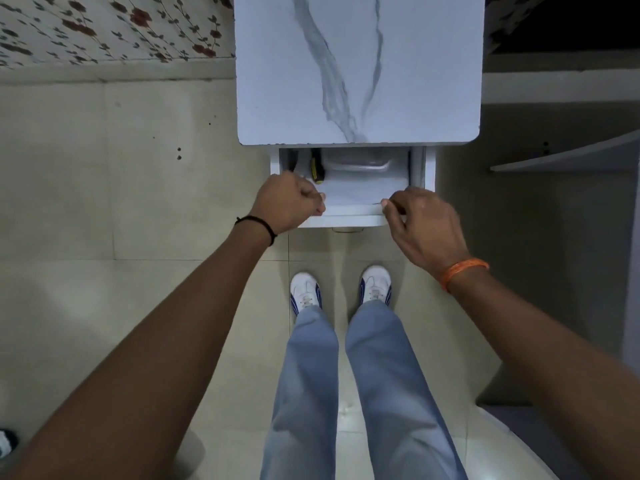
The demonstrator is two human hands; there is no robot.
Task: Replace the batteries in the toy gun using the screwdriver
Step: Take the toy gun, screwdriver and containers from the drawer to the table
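Here, my arms reach down and forward; my left hand [289, 202] curls round the front edge of the drawer [349, 214] near its left corner; my right hand [420, 221] pinches the same edge further right; no writing is readable; the screwdriver [317, 168], yellow and black, lies inside the drawer just behind my left hand, beside a clear plastic box [360, 164].

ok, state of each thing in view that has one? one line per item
drawer: partly pulled out from under the marble-pattern table top
left hand: fingers curled over the drawer's front edge, gripping it
right hand: fingers curled over the drawer's front edge, gripping it
screwdriver: black-and-yellow handle, lying in the drawer, untouched
clear plastic container: in the drawer, half hidden under the table top; contents unclear
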